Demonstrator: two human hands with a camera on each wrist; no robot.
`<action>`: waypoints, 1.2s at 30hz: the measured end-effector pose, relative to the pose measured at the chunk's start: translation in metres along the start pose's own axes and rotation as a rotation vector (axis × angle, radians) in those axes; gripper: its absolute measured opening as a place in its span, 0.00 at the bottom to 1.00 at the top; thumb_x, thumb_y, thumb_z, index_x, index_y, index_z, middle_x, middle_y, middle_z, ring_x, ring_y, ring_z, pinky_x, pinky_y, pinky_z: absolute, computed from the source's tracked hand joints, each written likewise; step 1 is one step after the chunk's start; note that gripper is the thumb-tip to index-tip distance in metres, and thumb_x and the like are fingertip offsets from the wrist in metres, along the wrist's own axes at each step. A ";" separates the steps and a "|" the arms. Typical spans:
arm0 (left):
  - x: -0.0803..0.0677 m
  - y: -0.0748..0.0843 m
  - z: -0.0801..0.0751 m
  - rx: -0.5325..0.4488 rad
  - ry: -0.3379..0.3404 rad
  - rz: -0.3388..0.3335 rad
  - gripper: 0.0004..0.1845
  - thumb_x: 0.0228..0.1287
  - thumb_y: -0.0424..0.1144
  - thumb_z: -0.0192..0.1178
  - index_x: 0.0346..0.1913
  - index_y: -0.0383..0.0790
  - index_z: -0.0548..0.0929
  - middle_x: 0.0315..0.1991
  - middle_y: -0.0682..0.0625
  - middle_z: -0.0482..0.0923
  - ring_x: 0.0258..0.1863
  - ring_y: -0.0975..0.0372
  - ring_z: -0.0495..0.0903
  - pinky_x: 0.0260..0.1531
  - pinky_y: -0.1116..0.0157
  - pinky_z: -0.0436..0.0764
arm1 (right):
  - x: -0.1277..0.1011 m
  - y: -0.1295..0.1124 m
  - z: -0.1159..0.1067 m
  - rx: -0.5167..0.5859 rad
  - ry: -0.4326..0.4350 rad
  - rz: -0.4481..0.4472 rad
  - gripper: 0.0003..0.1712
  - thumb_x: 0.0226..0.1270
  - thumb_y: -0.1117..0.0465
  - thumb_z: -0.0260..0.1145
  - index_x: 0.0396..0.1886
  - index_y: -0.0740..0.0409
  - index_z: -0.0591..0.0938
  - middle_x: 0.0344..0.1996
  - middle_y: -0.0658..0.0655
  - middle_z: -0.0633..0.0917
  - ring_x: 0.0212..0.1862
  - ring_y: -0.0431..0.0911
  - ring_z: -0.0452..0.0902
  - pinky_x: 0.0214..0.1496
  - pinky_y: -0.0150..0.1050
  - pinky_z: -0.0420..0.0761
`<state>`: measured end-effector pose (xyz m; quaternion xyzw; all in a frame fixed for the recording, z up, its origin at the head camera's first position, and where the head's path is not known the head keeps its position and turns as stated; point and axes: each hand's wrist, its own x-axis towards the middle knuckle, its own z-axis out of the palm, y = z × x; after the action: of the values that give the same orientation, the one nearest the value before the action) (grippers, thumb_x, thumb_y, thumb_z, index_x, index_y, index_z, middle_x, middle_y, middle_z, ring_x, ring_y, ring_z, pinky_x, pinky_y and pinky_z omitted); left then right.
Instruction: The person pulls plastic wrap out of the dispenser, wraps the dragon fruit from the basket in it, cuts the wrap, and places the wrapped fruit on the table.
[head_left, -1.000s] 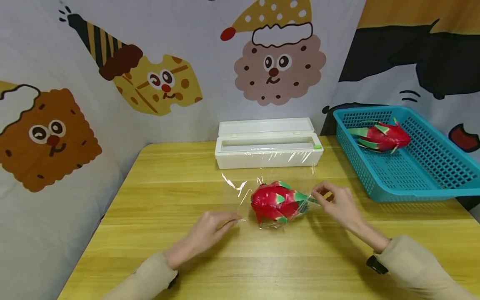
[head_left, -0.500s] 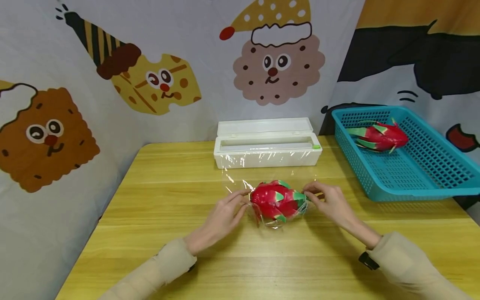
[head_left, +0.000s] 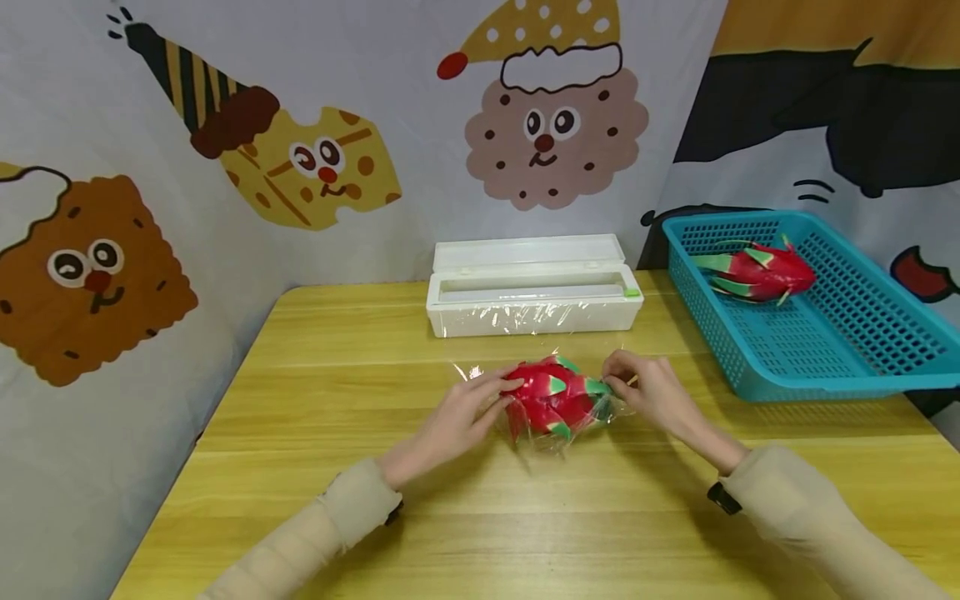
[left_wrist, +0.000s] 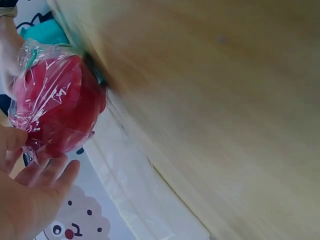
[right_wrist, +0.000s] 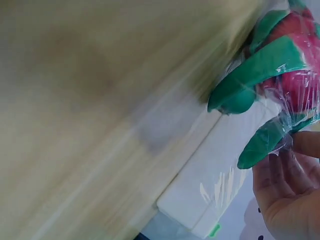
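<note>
In the head view a red dragon fruit (head_left: 553,392) with green-tipped scales lies on the table, clear plastic wrap (head_left: 551,446) gathered around it. My left hand (head_left: 453,417) is at its left end, fingertips on the fruit. The left wrist view shows the thumb and fingers of this hand (left_wrist: 35,190) pinching bunched wrap at the fruit's end. My right hand (head_left: 652,392) pinches wrap near the green leafy end. From the right wrist, thumb and fingers of that hand (right_wrist: 292,185) hold the wrap beside the green leaves (right_wrist: 265,142); part of the hand is cut off.
Behind the fruit stands a white wrap dispenser (head_left: 534,318), lid raised, with film trailing over its front. A blue perforated basket (head_left: 847,385) at the right holds another dragon fruit (head_left: 772,273). A cartoon-printed cloth (head_left: 420,242) hangs behind the wooden table (head_left: 480,533).
My left hand has moved right and away from me, from the film's near-left corner onto the fruit's left end. My right hand has shifted slightly left. The wrap now lies closer around the fruit.
</note>
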<state>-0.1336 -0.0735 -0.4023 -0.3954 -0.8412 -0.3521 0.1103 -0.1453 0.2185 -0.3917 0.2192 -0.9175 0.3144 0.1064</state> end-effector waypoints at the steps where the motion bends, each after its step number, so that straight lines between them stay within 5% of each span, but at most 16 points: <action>1: 0.001 -0.001 0.000 -0.010 0.008 -0.010 0.15 0.66 0.31 0.57 0.54 0.36 0.80 0.62 0.39 0.74 0.39 0.60 0.84 0.42 0.76 0.82 | 0.001 0.001 0.000 -0.008 0.002 -0.013 0.05 0.57 0.73 0.67 0.30 0.61 0.81 0.27 0.57 0.88 0.31 0.46 0.84 0.30 0.34 0.84; 7: 0.008 -0.002 0.000 -0.041 0.006 -0.106 0.16 0.68 0.33 0.54 0.57 0.35 0.77 0.61 0.37 0.74 0.16 0.66 0.70 0.30 0.76 0.80 | 0.008 0.003 0.000 -0.065 0.031 -0.074 0.05 0.55 0.75 0.68 0.29 0.62 0.85 0.29 0.57 0.86 0.30 0.46 0.82 0.29 0.35 0.84; 11: 0.013 -0.006 -0.001 -0.068 0.015 -0.155 0.18 0.68 0.32 0.53 0.59 0.33 0.76 0.59 0.38 0.76 0.33 0.60 0.84 0.47 0.69 0.83 | 0.013 0.002 0.001 -0.094 0.071 -0.098 0.07 0.53 0.76 0.68 0.29 0.64 0.86 0.29 0.58 0.84 0.30 0.45 0.79 0.30 0.35 0.83; 14: 0.017 -0.010 -0.001 -0.112 0.026 -0.202 0.18 0.68 0.31 0.53 0.58 0.31 0.76 0.55 0.39 0.79 0.50 0.53 0.83 0.52 0.65 0.81 | 0.015 0.003 0.002 -0.101 0.086 -0.104 0.08 0.55 0.78 0.65 0.31 0.66 0.87 0.29 0.59 0.84 0.30 0.45 0.79 0.30 0.35 0.82; 21: 0.024 -0.016 -0.003 -0.179 0.009 -0.325 0.17 0.69 0.33 0.51 0.59 0.32 0.75 0.56 0.38 0.79 0.52 0.50 0.82 0.51 0.66 0.82 | 0.013 0.006 -0.003 -0.071 0.023 -0.162 0.18 0.63 0.70 0.63 0.54 0.66 0.80 0.40 0.64 0.87 0.38 0.52 0.85 0.38 0.44 0.85; 26: 0.030 -0.021 -0.003 -0.219 0.024 -0.416 0.15 0.71 0.34 0.50 0.56 0.34 0.77 0.49 0.40 0.83 0.42 0.51 0.85 0.38 0.69 0.85 | 0.007 0.008 -0.007 -0.219 -0.096 -0.218 0.37 0.56 0.50 0.71 0.65 0.56 0.72 0.55 0.64 0.80 0.55 0.60 0.78 0.53 0.57 0.80; 31: 0.039 -0.030 -0.002 -0.286 0.067 -0.500 0.11 0.71 0.33 0.50 0.53 0.37 0.73 0.51 0.36 0.81 0.42 0.50 0.85 0.26 0.65 0.84 | 0.010 0.009 -0.004 -0.335 -0.168 -0.195 0.50 0.50 0.39 0.72 0.71 0.53 0.65 0.62 0.63 0.75 0.61 0.61 0.70 0.58 0.59 0.76; 36: 0.046 -0.037 -0.001 -0.288 0.092 -0.526 0.05 0.72 0.34 0.49 0.46 0.39 0.70 0.54 0.35 0.79 0.50 0.49 0.83 0.37 0.61 0.86 | 0.019 0.010 -0.001 -0.362 -0.169 -0.203 0.54 0.47 0.39 0.74 0.71 0.56 0.64 0.62 0.64 0.74 0.61 0.62 0.69 0.61 0.59 0.73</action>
<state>-0.1915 -0.0631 -0.3983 -0.1589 -0.8501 -0.5020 -0.0040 -0.1667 0.2198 -0.3903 0.3132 -0.9378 0.1131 0.0978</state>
